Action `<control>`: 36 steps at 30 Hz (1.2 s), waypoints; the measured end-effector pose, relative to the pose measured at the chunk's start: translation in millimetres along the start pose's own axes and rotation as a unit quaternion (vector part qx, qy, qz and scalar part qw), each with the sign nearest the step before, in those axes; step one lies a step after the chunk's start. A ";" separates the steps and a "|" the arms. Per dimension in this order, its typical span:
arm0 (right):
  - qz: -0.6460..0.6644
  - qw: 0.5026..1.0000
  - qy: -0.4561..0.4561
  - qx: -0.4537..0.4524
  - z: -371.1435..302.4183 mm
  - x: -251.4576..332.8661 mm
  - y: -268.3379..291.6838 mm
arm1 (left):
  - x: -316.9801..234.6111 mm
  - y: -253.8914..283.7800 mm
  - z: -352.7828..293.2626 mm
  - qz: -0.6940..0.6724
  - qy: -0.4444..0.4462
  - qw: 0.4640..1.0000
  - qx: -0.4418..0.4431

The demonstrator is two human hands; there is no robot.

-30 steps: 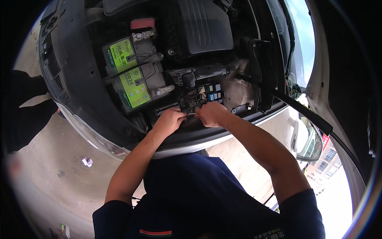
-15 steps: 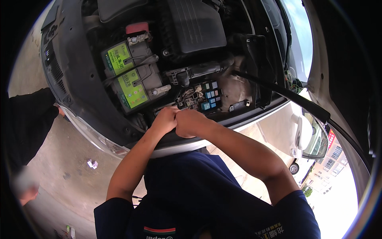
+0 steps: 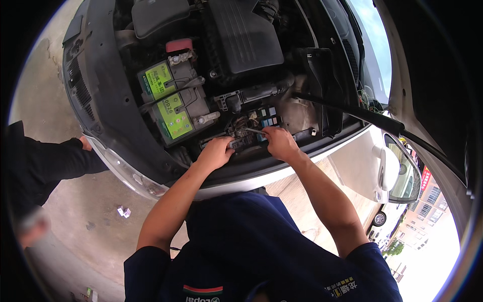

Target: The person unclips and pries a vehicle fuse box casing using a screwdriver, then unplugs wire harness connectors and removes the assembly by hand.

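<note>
While we lean over the open front of the car (image 3: 354,158), both our hands are at the fuse box (image 3: 240,122), which sits just beyond our fingers, between the battery (image 3: 174,117) and the black rod (image 3: 352,109). With our right hand (image 3: 282,145) we hold a thin metal tool (image 3: 254,131); the thumb and the first finger are closed around its end, and the other fingers are curled into the palm. The tool points to our left, almost flat, over the fuse box, but we cannot tell whether its tip touches anything. Our left hand (image 3: 216,153) is at the near left edge of the box, with the fingers bent and close together; whether they grip something, we cannot tell. Near the tool we see some blue blocks (image 3: 269,121) in the right part of the box. The battery has a green label and lies to the left, and a red cap (image 3: 179,46) is near its far end. At our far left, a co-worker's hand (image 3: 86,143) is at the front edge of the car.
</note>
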State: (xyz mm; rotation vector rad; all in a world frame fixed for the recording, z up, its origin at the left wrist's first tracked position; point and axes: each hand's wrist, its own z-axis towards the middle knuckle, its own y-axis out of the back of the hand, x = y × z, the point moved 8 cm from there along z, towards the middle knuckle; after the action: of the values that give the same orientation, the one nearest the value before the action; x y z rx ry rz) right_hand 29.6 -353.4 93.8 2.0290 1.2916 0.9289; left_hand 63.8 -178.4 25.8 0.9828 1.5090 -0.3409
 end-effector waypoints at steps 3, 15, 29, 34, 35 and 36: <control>-0.016 0.984 0.020 -0.177 -43.0 11.1 48.5 | 2.2 -15.1 1.8 0.062 -0.034 0.996 0.052; 0.173 0.941 0.011 -0.291 -167.5 -5.7 18.1 | -3.2 -28.9 12.9 0.216 -0.085 0.968 0.094; 0.224 0.930 -0.005 -0.291 -188.2 6.4 -22.7 | -19.7 -15.3 5.6 0.236 -0.217 0.937 0.138; 0.242 0.935 -0.028 -0.257 -186.3 11.7 -29.3 | -15.8 -15.9 3.6 0.236 -0.272 0.925 0.121; 0.237 0.937 -0.032 -0.253 -186.6 12.9 -31.0 | -17.2 -16.5 2.4 0.221 -0.296 0.922 0.114; 0.236 0.938 -0.034 -0.252 -185.1 14.2 -31.1 | -18.0 -16.4 1.5 0.207 -0.320 0.919 0.106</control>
State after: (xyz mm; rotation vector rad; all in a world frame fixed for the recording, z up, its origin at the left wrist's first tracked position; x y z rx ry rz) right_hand -129.2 -312.3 186.2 1.9465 0.4487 1.2376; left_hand 50.9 -196.0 36.8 1.1854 0.6586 -0.4699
